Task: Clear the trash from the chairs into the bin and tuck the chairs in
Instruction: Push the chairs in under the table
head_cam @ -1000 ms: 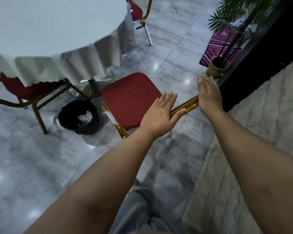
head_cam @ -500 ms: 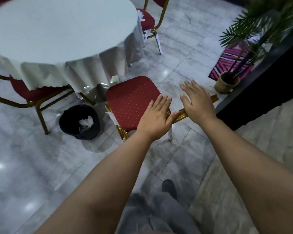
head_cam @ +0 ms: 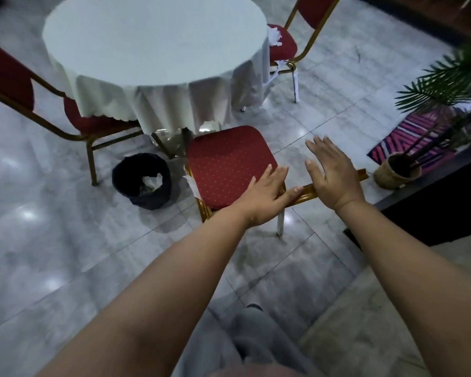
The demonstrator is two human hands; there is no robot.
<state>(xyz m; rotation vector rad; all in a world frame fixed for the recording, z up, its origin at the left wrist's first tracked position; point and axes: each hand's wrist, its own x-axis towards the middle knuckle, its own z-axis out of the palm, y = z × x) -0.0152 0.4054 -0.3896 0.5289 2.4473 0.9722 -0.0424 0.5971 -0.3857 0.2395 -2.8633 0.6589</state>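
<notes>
— One chair [head_cam: 229, 164]: red dotted seat, gold frame, pale scrap at its left edge; stands just in front of the round surface [head_cam: 152, 47], bin [head_cam: 142, 180] beside it on the left.

— Hands?

— Left hand [head_cam: 267, 197] flat on the seat's rear, fingers straight. Right hand [head_cam: 332, 175] spread open, palm on the gold top rail.

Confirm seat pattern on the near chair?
Red padded seat with small pale dots, gold frame; head view.
</notes>
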